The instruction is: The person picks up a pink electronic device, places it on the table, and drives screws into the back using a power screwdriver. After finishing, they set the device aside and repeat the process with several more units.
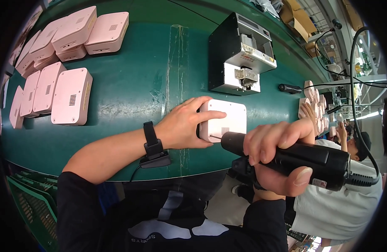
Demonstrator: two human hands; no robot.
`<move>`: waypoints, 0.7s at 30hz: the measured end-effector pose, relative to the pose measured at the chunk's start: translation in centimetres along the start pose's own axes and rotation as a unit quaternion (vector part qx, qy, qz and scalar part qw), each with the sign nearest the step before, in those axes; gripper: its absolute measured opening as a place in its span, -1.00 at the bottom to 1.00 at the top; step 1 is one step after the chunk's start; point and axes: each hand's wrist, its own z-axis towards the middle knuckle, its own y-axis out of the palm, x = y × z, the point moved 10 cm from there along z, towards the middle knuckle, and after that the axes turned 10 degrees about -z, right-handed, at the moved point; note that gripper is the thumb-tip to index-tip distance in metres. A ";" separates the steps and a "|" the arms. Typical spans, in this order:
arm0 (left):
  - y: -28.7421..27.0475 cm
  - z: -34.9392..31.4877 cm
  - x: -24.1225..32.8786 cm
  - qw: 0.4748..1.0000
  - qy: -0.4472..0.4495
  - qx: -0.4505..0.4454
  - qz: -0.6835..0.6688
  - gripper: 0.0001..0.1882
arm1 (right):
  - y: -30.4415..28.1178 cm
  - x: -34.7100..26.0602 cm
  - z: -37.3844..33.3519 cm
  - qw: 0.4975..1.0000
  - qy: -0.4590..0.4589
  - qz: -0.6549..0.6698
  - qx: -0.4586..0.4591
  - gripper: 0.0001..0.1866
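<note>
**Black screwdriver (328,161) meets pink casing (234,115)**

Our pink casing lies on the green bench (130,84), just on the near side of the boxy machine (222,54). Our left hand (183,124), fingers spread, grips the casing's left side, index finger laid across its top. Our right hand (277,145), nearer us than the machine, is wrapped firmly round the black screwdriver, its bit at a casing corner. More casings (69,90) sit well left of the machine.
</note>
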 end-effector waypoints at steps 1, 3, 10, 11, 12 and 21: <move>0.0 -0.1 0.0 1.000 0.001 0.001 0.001 -0.24 | 0.0 0.0 0.0 1.000 0.000 -0.001 -0.001 -0.38; 0.0 -0.1 0.3 1.000 0.008 0.002 0.004 -0.24 | -0.1 0.1 -0.2 1.000 -0.004 0.007 -0.006 -0.40; -0.1 0.3 1.0 0.999 0.020 -0.004 0.038 -0.23 | -1.5 1.2 -0.3 0.994 -0.003 0.111 -0.015 -0.46; 0.0 0.3 1.0 1.000 0.002 -0.006 0.024 -0.23 | -2.0 1.1 -0.2 0.994 -0.022 0.106 0.005 -0.47; -0.1 0.2 0.7 1.000 -0.012 -0.011 0.009 -0.22 | -2.3 0.8 -0.1 0.994 -0.044 0.099 0.029 -0.48; -0.6 -1.6 1.0 0.976 -0.142 -0.089 -0.136 -0.27 | -13.7 -1.1 -1.3 0.971 -0.141 -0.002 0.191 -0.70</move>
